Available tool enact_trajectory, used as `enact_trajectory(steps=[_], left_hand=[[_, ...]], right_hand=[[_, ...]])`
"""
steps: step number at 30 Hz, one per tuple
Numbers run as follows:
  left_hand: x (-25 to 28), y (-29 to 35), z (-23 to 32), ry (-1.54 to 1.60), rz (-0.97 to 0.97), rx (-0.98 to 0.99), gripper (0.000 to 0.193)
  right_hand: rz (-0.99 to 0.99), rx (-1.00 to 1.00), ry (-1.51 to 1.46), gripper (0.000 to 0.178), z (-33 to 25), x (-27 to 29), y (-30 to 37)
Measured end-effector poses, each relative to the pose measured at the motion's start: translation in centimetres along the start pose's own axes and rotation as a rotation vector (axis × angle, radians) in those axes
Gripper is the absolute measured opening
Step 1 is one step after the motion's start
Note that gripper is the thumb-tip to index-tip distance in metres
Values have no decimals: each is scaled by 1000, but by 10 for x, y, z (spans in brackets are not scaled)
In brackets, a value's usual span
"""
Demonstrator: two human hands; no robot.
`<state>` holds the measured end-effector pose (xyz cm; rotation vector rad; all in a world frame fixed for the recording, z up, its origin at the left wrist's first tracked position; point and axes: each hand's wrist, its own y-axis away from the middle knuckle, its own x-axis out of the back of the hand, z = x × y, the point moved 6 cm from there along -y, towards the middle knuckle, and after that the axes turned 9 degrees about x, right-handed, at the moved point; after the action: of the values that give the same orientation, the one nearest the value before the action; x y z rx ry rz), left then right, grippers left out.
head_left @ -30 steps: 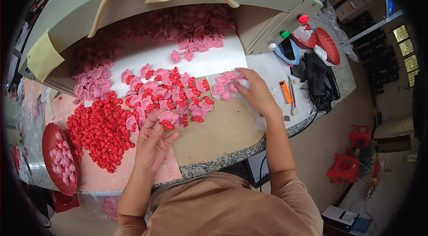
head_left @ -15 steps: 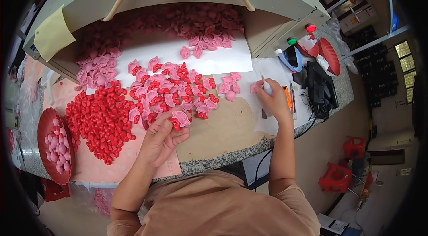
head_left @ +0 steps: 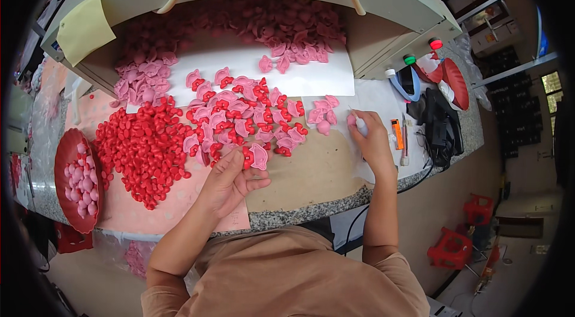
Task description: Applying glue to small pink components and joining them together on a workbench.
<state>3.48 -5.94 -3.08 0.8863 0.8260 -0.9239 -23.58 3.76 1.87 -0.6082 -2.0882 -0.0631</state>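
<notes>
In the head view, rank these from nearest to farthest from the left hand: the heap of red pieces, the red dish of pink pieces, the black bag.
From the left hand:
1. Heap of red pieces, just to its left.
2. Red dish, at the far left edge.
3. Black bag, far right, beyond the right hand.

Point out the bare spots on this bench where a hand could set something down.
Free: brown board between left hand and right hand; white sheet under the hood. Crowded: red pile and pink pieces.
</notes>
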Motion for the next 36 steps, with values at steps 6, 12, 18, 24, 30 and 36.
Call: enact_trajectory(steps=[6, 12, 18, 24, 30, 36], left_hand=[[3, 2, -4, 17, 19, 36, 35], [0, -3, -8, -6, 18, 54, 37], [-3, -3, -7, -14, 38, 23, 35], [4, -3, -9, 21, 79, 19, 29], [1, -2, -8, 10, 90, 0, 27], [4, -3, -7, -48, 73, -18, 30]], right_hand=[[57, 72, 16, 27, -4, -1, 4], [-61, -90, -565, 27, -70, -19, 23], [-166, 256, -663, 31, -136, -48, 23], [-151, 387, -512, 32, -151, -56, 21], [-137, 403, -469, 31, -150, -61, 21], [-145, 420, -458, 31, -148, -64, 22]])
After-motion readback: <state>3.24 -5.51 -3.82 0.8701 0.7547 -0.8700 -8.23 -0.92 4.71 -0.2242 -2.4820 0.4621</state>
